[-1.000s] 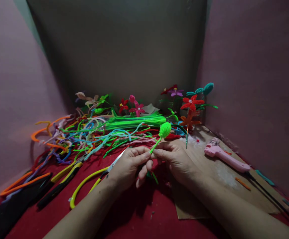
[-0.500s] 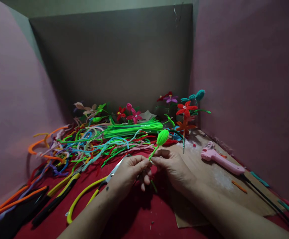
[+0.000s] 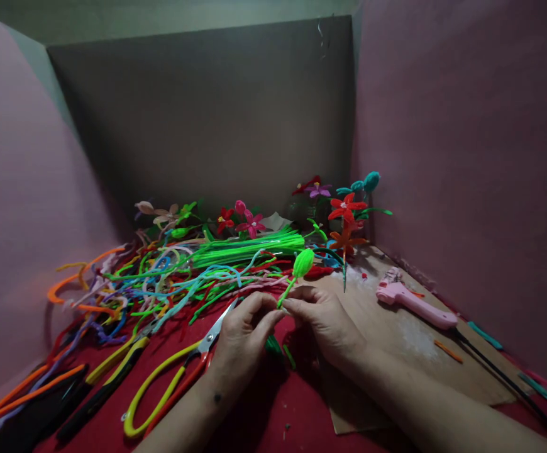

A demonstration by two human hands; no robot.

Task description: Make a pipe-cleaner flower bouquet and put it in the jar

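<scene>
A bright green pipe-cleaner flower bud (image 3: 303,263) stands tilted on its short fuzzy stem in front of me. My left hand (image 3: 249,327) pinches the lower stem between thumb and forefinger. From the other side, my right hand (image 3: 323,318) grips the same stem with thumb and fingertips, so the two hands nearly touch. The stem's lower end is partly hidden behind my fingers. Below them, short green pieces (image 3: 288,357) show against the red cloth. Scissors (image 3: 160,390) with yellow and red handles lie just left of my left hand, partly covered by my forearm.
Loose coloured pipe cleaners (image 3: 160,277) heap up at the left, with a green bundle (image 3: 249,246) behind. Pliers (image 3: 108,384) lie front left. A pink glue gun (image 3: 415,303) rests on cardboard (image 3: 372,371) at the right. Finished flowers (image 3: 348,207) stand along the back, between pink side walls.
Both hands and the bud have shifted slightly left and down in view, as has the whole scene. My left hand's lower fingers have curled out of sight, and more of the scissors shows.
</scene>
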